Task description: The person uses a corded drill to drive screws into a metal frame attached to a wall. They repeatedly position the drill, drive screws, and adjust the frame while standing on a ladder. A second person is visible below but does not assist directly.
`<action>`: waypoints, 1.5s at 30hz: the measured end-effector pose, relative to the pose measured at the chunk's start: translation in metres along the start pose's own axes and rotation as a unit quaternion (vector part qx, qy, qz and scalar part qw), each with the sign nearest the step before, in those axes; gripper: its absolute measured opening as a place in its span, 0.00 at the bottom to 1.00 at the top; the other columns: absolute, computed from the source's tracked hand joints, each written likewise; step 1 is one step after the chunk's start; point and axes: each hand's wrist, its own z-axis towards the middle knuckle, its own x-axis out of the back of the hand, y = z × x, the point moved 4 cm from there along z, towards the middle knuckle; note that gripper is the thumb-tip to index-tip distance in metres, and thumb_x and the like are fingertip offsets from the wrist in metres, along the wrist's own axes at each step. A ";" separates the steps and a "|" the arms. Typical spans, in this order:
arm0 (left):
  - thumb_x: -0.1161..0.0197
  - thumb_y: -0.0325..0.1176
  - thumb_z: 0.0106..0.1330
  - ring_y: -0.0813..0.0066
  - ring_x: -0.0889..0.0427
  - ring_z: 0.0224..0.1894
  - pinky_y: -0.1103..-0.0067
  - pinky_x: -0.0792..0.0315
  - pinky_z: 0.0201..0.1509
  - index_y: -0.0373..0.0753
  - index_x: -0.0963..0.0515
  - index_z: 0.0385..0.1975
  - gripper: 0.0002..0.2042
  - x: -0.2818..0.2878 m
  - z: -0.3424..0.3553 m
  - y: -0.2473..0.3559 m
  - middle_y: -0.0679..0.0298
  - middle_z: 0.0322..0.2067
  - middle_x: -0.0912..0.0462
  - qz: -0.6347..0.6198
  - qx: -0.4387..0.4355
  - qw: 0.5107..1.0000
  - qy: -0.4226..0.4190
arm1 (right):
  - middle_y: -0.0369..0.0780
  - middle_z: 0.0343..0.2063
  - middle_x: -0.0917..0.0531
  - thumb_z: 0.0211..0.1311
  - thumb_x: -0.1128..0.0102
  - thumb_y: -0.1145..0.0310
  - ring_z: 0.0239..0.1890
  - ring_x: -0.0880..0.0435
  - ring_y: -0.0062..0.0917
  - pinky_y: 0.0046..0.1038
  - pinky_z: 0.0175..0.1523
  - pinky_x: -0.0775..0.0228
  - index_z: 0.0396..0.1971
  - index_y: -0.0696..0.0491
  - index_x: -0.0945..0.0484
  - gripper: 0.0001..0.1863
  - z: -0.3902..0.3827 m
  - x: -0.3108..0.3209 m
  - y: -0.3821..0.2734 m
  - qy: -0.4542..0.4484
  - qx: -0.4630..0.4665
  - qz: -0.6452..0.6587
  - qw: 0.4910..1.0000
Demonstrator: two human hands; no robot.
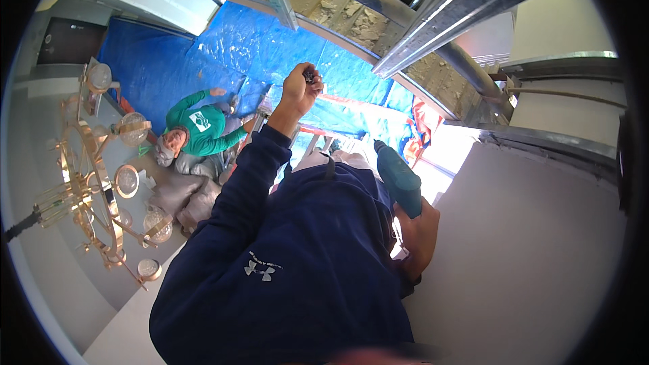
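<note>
The right hand (pixel 420 233) is closed around the handle of a teal cordless drill-driver (pixel 400 179), which is at the person's right side with its dark nose and bit directed away from the body. The left hand (pixel 297 98), extended forward, is curled around a cluster of small dark fasteners (pixel 309 76), probably screws; their exact form is too small to confirm. Progress: steel channels (pixel 466 20) stand in place overhead, while the bit appears clear of any workpiece; driving the held fasteners is judged to remain. The number already driven cannot be determined. Materials: the channels are bright, folded sheet metal with straight flanges; a round, dull pipe (pixel 385 5) passes a ledge (pixel 365 27) covered in crumbled, dusty rubble. Below, a creased, glossy blue tarpaulin (pixel 236 40) carries pale specks. At left, a chandelier (pixel 111 206) combines gold-coloured curved metal with round, clear-looking shades.
</note>
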 end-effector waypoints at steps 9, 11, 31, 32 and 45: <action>0.56 0.25 0.69 0.47 0.32 0.68 0.66 0.29 0.70 0.23 0.40 0.68 0.27 -0.020 -0.072 0.010 0.37 0.65 0.33 -0.052 0.026 0.977 -0.205 | 0.52 0.24 0.16 0.52 0.32 0.68 0.25 0.16 0.38 0.37 0.37 0.26 0.36 0.67 0.19 0.17 0.025 0.003 -0.039 -0.051 0.064 0.013 0.997; 0.56 0.24 0.66 0.44 0.38 0.73 0.62 0.34 0.75 0.22 0.44 0.70 0.30 -0.022 -0.085 0.019 0.35 0.69 0.40 -0.087 0.016 0.971 -0.223 | 0.52 0.23 0.17 0.52 0.33 0.68 0.25 0.16 0.36 0.36 0.37 0.26 0.35 0.67 0.20 0.16 0.032 0.000 -0.049 -0.089 0.064 0.012 0.994; 0.53 0.27 0.66 0.66 0.27 0.39 0.76 0.31 0.41 0.31 0.30 0.48 0.13 0.102 -0.163 0.036 0.55 0.38 0.27 -0.211 -0.102 0.961 -0.143 | 0.48 0.22 0.17 0.54 0.35 0.72 0.23 0.20 0.29 0.34 0.35 0.29 0.33 0.66 0.20 0.12 0.083 -0.041 -0.097 -0.196 0.217 -0.103 0.951; 0.51 0.31 0.67 0.72 0.30 0.31 0.79 0.35 0.32 0.34 0.27 0.39 0.08 0.117 -0.164 0.036 0.61 0.31 0.29 -0.227 -0.100 0.962 -0.119 | 0.47 0.22 0.17 0.54 0.34 0.72 0.23 0.20 0.29 0.34 0.35 0.29 0.33 0.66 0.20 0.12 0.085 -0.042 -0.101 -0.196 0.220 -0.106 0.950; 0.52 0.22 0.65 0.65 0.26 0.32 0.76 0.28 0.37 0.28 0.27 0.47 0.13 0.340 -0.038 0.142 0.57 0.32 0.26 -0.154 -0.192 0.956 0.158 | 0.48 0.23 0.18 0.52 0.32 0.69 0.24 0.21 0.32 0.36 0.36 0.28 0.32 0.64 0.21 0.13 0.128 -0.097 -0.093 -0.280 0.122 -0.216 0.927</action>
